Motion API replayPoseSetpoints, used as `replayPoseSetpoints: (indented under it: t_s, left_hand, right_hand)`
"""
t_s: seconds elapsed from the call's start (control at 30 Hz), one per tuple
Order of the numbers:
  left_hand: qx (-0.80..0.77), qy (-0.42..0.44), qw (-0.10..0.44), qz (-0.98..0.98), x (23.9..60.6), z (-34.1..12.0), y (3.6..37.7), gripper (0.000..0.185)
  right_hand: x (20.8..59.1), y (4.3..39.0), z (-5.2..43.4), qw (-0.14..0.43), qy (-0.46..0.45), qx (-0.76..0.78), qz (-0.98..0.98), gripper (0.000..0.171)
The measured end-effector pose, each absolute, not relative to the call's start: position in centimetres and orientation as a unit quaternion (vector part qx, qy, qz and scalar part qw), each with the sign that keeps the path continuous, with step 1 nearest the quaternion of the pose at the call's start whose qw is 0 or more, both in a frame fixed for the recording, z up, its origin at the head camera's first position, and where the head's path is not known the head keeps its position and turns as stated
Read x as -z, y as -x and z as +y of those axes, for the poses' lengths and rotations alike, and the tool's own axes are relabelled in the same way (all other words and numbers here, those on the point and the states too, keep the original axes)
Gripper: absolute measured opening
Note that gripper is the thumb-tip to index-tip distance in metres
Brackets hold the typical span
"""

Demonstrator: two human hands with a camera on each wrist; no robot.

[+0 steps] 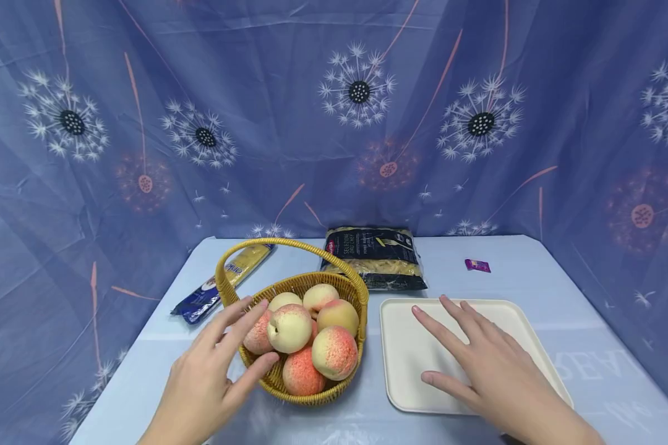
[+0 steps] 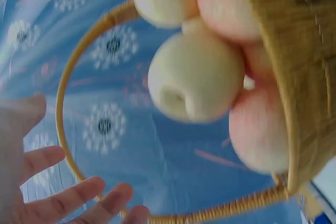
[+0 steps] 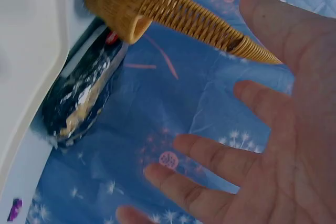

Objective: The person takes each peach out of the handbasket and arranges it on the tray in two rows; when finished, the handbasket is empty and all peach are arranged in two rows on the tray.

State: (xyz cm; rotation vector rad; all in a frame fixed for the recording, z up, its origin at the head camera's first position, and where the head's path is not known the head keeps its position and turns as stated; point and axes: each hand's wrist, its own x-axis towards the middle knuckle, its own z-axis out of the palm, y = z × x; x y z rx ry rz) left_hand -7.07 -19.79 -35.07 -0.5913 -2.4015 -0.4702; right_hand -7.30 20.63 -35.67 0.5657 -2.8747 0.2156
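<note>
On the table [image 1: 590,371], left hand [image 1: 211,371], fingers spread & holding nothing, reaches the peaches [image 1: 289,327] in the wicker basket [image 1: 312,395], right hand [image 1: 495,371] flat over white tray [image 1: 401,371]; next needs a grip on one peach, prob.

Six peaches [image 1: 289,327] (one basket [image 1: 312,395]) — one tray [image 1: 406,364], two pasta packs [image 1: 375,256], one purple sachet [image 1: 477,265].

Staged tabletop set: dandelion-print cloth backdrop [image 1: 334,123] enclosing blue-covered table [image 1: 590,371].
</note>
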Motion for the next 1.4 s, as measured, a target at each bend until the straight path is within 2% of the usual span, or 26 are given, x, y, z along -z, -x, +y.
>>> replayPoseSetpoints:
  t_s: [0.13,0.3,0.47,0.7,0.9,0.97,1.23,1.4]
  left_hand:
    - [0.245,0.183,0.343,-0.888,34.6,-21.8,7.7,0.069]
    - [0.316,0.115,0.307,-0.89,35.2,-24.6,9.3,0.068]
    - [0.367,0.075,0.217,-0.901,36.9,-26.3,11.0,0.077]
    - [0.501,0.047,0.04,-0.863,40.0,-27.0,13.1,0.092]
    - [0.571,0.022,-0.057,-0.819,41.7,-26.8,13.9,0.097]
    - [0.577,0.016,-0.071,-0.813,42.0,-26.7,13.9,0.097]
    - [0.604,0.015,-0.094,-0.791,42.4,-26.6,14.0,0.086]
    - [0.611,0.006,-0.09,-0.786,42.9,-26.6,14.1,0.081]
  right_hand:
    - [35.3,7.3,19.8,0.107,-0.203,-0.109,-0.967,0.08]
    - [35.4,7.6,18.2,0.126,-0.207,-0.171,-0.955,0.075]
    - [35.8,8.1,16.4,0.118,-0.218,-0.206,-0.947,0.07]
    - [37.1,9.1,13.8,0.062,-0.251,-0.252,-0.933,0.065]
    - [37.8,9.7,12.5,0.05,-0.252,-0.282,-0.924,0.063]
    - [38.0,9.7,12.2,0.059,-0.251,-0.287,-0.922,0.064]
    - [38.2,9.8,11.0,0.157,-0.267,-0.276,-0.91,0.065]
    - [38.0,9.6,10.3,0.162,-0.284,-0.287,-0.9,0.062]
